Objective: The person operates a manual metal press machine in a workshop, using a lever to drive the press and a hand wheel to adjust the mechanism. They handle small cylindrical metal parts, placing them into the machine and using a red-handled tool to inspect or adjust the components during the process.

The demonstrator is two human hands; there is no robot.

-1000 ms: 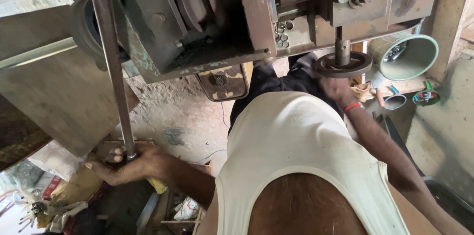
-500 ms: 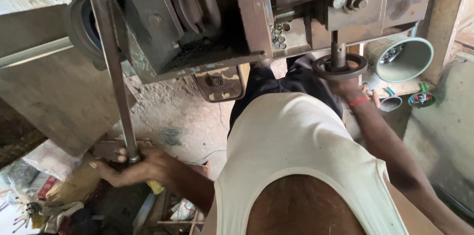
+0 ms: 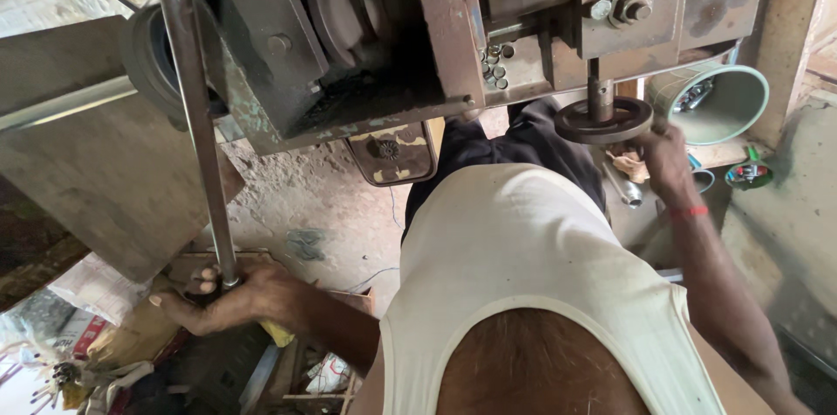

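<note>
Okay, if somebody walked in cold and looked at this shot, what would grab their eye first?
Probably the big rusty machine filling the top of the view, with its stepped pulley showing in a dark opening. Next, the person's left hand gripped round the foot of a long steel bar at lower left, and the right hand at the rim of a dark round handwheel under the machine on the right. The white vest fills the foreground.

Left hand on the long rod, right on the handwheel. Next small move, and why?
Probably a small turn of the handwheel: the right hand already grips its rim, while the left hand clasps the base of the rod, bracing it.
</note>
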